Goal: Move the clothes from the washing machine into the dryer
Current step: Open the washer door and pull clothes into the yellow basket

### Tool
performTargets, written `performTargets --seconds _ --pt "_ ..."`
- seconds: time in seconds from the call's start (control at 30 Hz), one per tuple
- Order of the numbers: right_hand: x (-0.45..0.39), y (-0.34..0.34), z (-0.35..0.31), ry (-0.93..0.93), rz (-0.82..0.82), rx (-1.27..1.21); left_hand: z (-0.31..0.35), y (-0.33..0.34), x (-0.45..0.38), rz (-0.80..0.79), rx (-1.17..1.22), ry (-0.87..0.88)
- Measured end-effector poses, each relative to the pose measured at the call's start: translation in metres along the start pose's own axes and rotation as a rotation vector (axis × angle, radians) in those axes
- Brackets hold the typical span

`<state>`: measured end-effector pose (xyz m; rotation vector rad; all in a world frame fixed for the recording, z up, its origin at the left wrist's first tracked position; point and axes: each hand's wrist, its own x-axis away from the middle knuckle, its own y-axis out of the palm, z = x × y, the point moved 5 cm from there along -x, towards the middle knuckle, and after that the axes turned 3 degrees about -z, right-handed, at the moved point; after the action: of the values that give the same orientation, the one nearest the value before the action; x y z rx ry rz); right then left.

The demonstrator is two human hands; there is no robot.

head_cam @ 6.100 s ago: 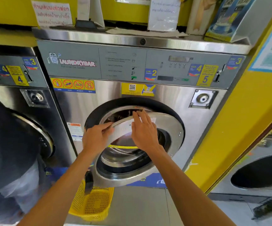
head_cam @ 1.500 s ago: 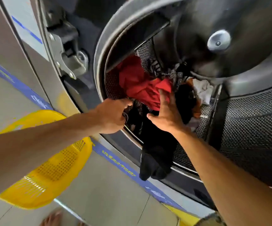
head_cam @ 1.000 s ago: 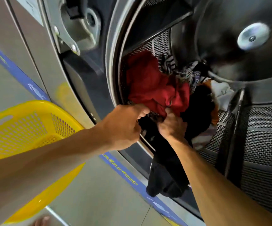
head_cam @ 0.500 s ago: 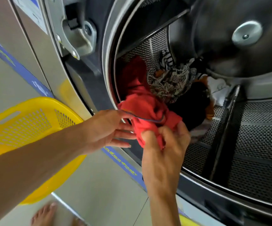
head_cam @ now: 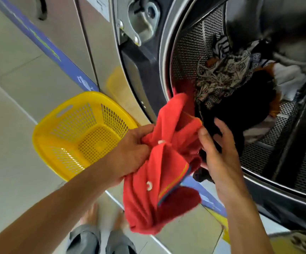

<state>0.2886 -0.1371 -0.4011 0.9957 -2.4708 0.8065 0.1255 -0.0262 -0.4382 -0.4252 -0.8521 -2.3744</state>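
two hands are at the mouth of the washing machine [head_cam: 166, 57]. our left hand [head_cam: 130, 153] has its fingers curled into the bunched upper part of the red shirt [head_cam: 159, 180], which hangs mostly outside the drum, its long axis running down from the door rim toward the floor, one corner trailing back over the rim. our right hand [head_cam: 220, 154] is loosely spread, fingers fairly straight, thumb touching the shirt's right edge and fingers lying against the black garment [head_cam: 240, 114]; we can't tell that it holds anything. the yellow basket [head_cam: 44, 136] sits on the floor to the left and a little behind the left hand, just beside the machine's front, mouth up. so the shirt's way out is leftward and down, and the left hand is the nearer one to carry it. we judge the trailing corner must clear the rim first. more clothes, patterned fabric [head_cam: 225, 76] among them, lie deeper in the drum, nearer the right hand. no dryer is in view.
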Motion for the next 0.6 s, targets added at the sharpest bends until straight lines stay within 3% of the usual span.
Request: performTargets --seconds 0.07,0.13,0.27,0.4,0.47,0.53,0.6 --pt "-0.008 0.034 0.003 0.052 -0.115 -0.034 -0.004 0.000 0.020 -0.095 -0.084 -0.043" --pt "-0.013 0.063 0.003 0.009 -0.065 -0.008 -0.015 -0.014 0.027 -0.060 -0.134 -0.055" --pt "0.003 0.100 -0.003 -0.070 0.056 -0.003 -0.037 -0.071 0.040 0.376 -0.074 -0.116" --pt "0.028 0.158 0.001 -0.153 -0.245 0.056 -0.047 -0.128 0.041 0.732 0.013 -0.101" --pt "0.031 0.191 0.008 -0.226 -0.322 0.161 -0.050 -0.154 0.035 0.842 -0.003 -0.085" --pt "0.018 0.220 0.030 -0.305 -0.290 0.284 -0.055 -0.180 0.025 0.894 -0.085 -0.124" --pt "0.000 0.242 0.063 -0.258 -0.258 0.493 -0.064 -0.202 0.015 0.908 -0.198 -0.208"
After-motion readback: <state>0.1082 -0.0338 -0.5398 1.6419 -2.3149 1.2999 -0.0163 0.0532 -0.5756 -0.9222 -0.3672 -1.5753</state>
